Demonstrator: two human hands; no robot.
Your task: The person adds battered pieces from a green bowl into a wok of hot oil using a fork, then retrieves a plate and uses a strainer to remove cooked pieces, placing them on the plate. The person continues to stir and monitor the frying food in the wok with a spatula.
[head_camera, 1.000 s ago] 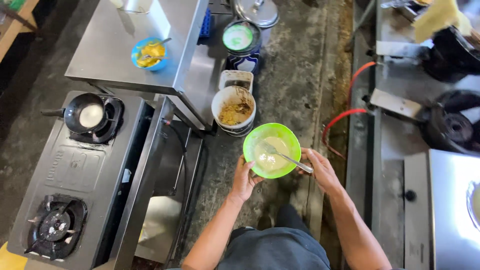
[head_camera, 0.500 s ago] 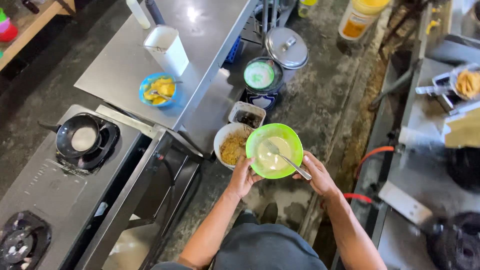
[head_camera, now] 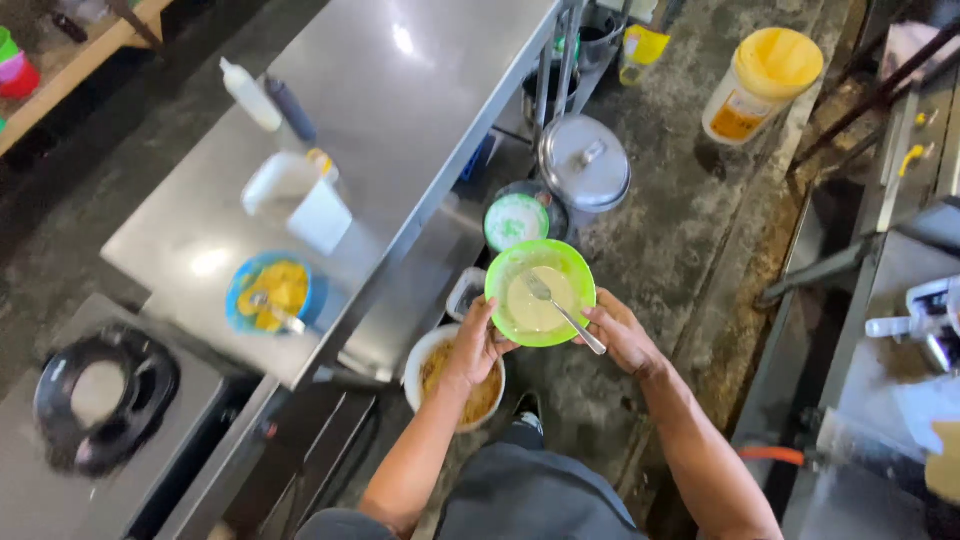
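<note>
Green bowl (head_camera: 541,296) of pale batter sits up in the air between both hands, over the concrete floor (head_camera: 680,230) and just in front of the person's dark lap. Left hand (head_camera: 474,347) cups the bowl's near-left rim, fingers wrapped under it and thumb on the edge, a firm grasp. Right hand (head_camera: 620,334) pinches the handle of a metal spoon (head_camera: 562,312) whose head lies in the batter; that hand also presses against the bowl's right side. Directly under the left wrist, a white tub (head_camera: 432,368) of brownish crumbs stands on the floor, partly hidden by the arm. Just beyond the bowl, a dark tin with a green-white lid (head_camera: 517,220) peeks out, and behind that a steel pot lid (head_camera: 584,162). Over to the left, the steel table (head_camera: 420,110) carries a blue bowl (head_camera: 264,292) of yellow food, a white jug (head_camera: 296,200) and two squeeze bottles. Far left, a black pan (head_camera: 100,395) sits on a burner. Top right, a yellow-lidded jar (head_camera: 762,72) stands on the floor.
</note>
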